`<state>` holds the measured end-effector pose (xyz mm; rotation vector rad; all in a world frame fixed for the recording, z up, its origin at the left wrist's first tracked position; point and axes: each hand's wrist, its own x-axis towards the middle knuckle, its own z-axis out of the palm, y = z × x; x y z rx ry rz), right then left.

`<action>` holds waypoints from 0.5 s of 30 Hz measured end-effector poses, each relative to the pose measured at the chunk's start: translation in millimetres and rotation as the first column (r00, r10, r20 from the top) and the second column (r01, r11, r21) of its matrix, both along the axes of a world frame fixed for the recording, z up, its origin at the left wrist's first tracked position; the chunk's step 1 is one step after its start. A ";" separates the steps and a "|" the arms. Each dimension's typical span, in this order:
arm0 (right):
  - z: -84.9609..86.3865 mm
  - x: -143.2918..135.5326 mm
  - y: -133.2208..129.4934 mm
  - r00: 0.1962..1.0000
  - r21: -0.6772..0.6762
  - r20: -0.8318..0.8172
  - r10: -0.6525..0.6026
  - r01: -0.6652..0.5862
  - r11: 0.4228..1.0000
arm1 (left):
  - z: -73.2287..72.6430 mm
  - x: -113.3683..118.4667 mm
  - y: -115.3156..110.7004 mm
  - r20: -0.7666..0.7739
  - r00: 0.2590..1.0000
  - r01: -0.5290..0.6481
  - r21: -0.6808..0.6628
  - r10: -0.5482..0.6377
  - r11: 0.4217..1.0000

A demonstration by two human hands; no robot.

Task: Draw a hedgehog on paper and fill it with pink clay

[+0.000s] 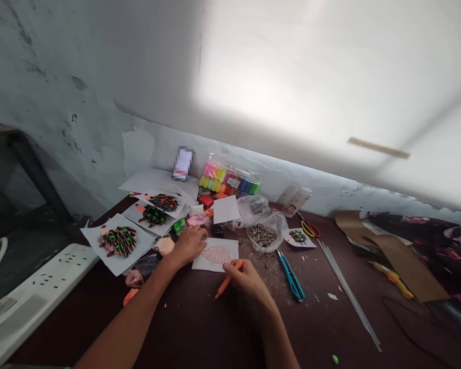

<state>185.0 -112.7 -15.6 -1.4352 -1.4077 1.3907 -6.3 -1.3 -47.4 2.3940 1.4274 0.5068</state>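
Paper (202,264): marked with an orange drawing (216,254).
Right hand (248,279): orange marker (224,287) gripped by curled fingers.
Left hand (191,245): loosely extended, laid at paper's left edge.

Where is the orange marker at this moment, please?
In the head view, the orange marker is in the right hand, low in the middle, by the near edge of the white paper with the orange drawing.
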 end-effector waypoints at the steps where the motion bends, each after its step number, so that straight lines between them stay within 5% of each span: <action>1: 0.7 3.9 4.0 1.000 0.018 0.017 -0.016 0.016 1.000 | 0.1 0.3 0.4 0.006 1.000 -0.008 -0.008 0.008 1.000; 8: 9.1 30.0 36.0 0.986 -0.043 0.080 -0.149 0.153 0.987 | 2.1 4.6 3.0 -0.010 0.999 -0.047 -0.066 0.046 0.997; 15: -1.6 38.4 36.8 0.968 -0.043 -0.038 -0.246 0.245 0.969 | 12.9 11.6 4.5 -0.121 0.992 -0.050 -0.069 0.042 0.996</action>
